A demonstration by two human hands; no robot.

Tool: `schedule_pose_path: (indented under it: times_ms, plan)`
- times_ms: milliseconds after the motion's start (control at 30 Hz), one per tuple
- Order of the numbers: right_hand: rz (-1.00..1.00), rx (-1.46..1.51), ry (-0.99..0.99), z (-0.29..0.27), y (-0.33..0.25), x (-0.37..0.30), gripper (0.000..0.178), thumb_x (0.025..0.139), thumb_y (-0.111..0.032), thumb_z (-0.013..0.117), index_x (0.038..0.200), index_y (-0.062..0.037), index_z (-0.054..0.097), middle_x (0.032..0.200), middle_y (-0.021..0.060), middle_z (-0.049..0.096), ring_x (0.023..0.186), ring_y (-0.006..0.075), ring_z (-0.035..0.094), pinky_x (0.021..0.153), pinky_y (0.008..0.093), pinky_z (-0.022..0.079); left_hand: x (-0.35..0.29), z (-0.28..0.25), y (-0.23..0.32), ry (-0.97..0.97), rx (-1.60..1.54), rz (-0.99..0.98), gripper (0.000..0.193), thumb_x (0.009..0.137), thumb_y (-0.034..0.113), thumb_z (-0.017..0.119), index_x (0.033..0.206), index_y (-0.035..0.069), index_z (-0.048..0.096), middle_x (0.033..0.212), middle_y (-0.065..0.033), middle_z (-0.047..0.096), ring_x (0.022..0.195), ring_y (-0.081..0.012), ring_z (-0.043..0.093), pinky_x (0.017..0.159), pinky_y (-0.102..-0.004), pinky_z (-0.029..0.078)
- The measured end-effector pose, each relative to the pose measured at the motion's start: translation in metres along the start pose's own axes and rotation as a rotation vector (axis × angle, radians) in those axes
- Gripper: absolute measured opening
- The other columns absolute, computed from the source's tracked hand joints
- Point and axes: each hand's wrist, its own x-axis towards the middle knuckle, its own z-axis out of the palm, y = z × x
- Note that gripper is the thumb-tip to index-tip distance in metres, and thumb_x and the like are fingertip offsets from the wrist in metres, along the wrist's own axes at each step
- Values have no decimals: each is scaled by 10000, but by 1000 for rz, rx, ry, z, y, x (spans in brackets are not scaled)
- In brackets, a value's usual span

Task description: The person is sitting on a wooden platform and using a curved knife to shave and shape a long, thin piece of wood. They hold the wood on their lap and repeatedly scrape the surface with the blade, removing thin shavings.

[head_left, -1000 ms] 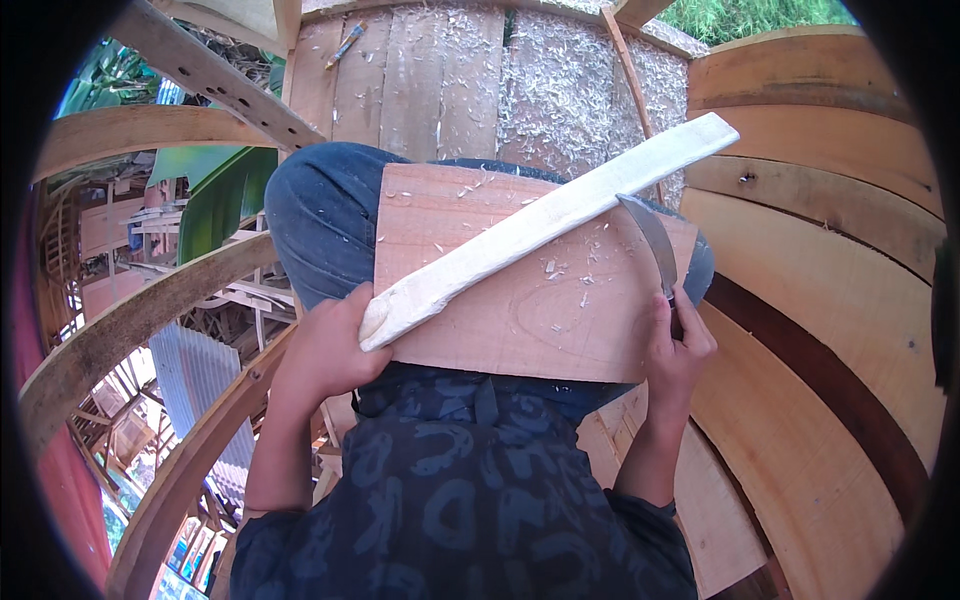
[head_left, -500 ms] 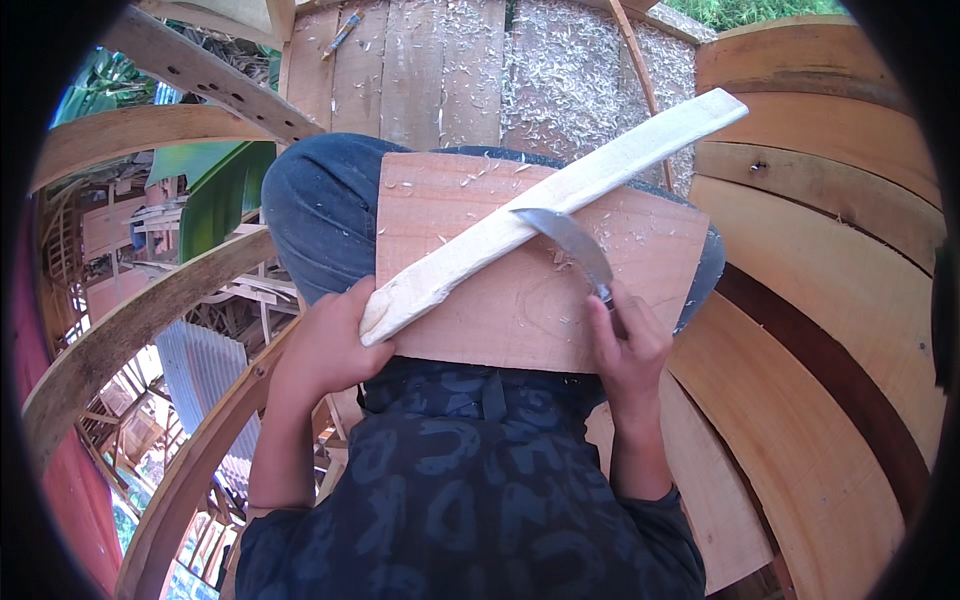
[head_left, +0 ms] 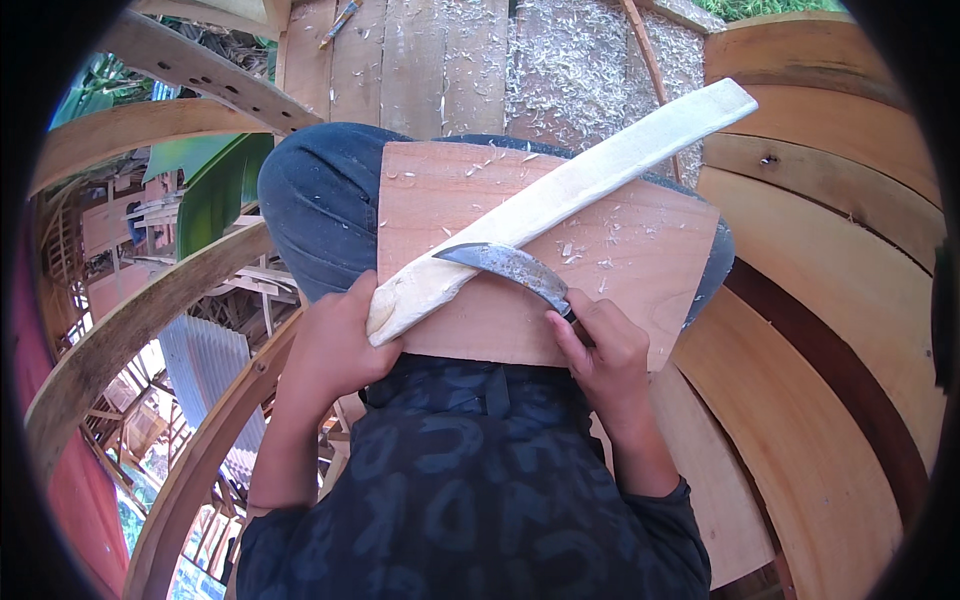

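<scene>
A long pale wood strip (head_left: 590,180) lies slantwise over a flat reddish board (head_left: 620,270) resting on my crossed legs. My left hand (head_left: 345,335) is closed round the strip's near end, at the left edge of the board. In my right hand (head_left: 605,345) is a curved knife (head_left: 515,272), its handle mostly hidden by the fingers. The blade reaches leftward, its tip over the strip a little way above the left hand. Whether the edge is cutting into the wood I cannot tell. Small shavings are scattered on the board.
Plank flooring (head_left: 410,70) with a heap of wood shavings (head_left: 570,80) lies ahead. A paintbrush (head_left: 342,22) rests at the far left of it. Curved plank walls (head_left: 800,400) rise on the right; curved ribs (head_left: 130,340) stand on the left, with gaps between them.
My right hand has drawn the knife left and nearer to me, along the strip toward my left hand. The left hand keeps its hold; the strip and board have shifted slightly.
</scene>
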Motion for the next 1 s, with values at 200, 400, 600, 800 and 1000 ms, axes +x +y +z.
schedule_pose_path:
  times_ms: [200,400,600,800,1000]
  plan:
    - [27,-75,38,-9,2,0,256,818,-113,769,1038,-25,674,673,91,556,533,222,562,488,340,442,3,2,-3,-21,12,0,539,637,126,629,1168,48,583,845,-246,663,840,-453,632,765,-500,506]
    - [410,-68,527,-49,68,1,248,866,-75,734,1063,61,671,713,140,598,537,131,499,509,261,409,2,1,-10,-26,-13,25,463,671,180,675,1097,27,578,837,-257,665,835,-455,638,766,-499,510]
    - [89,-43,102,-27,4,-5,252,827,-72,762,1049,14,679,676,103,571,529,176,546,505,299,438,6,0,-5,-30,-9,39,466,667,177,678,1099,30,585,847,-249,671,840,-453,639,763,-495,512]
    - [42,-40,67,-6,3,1,271,819,-97,775,1051,5,679,678,108,573,540,203,581,514,315,455,3,-2,-5,-35,-50,19,471,663,164,672,1109,40,588,849,-249,672,845,-449,641,759,-495,512]
    - [262,-181,427,-55,66,1,262,843,-79,756,1045,68,679,753,119,661,572,118,578,531,282,455,3,3,-6,-9,-18,21,450,667,163,675,1091,40,589,837,-254,665,841,-449,642,752,-489,511]
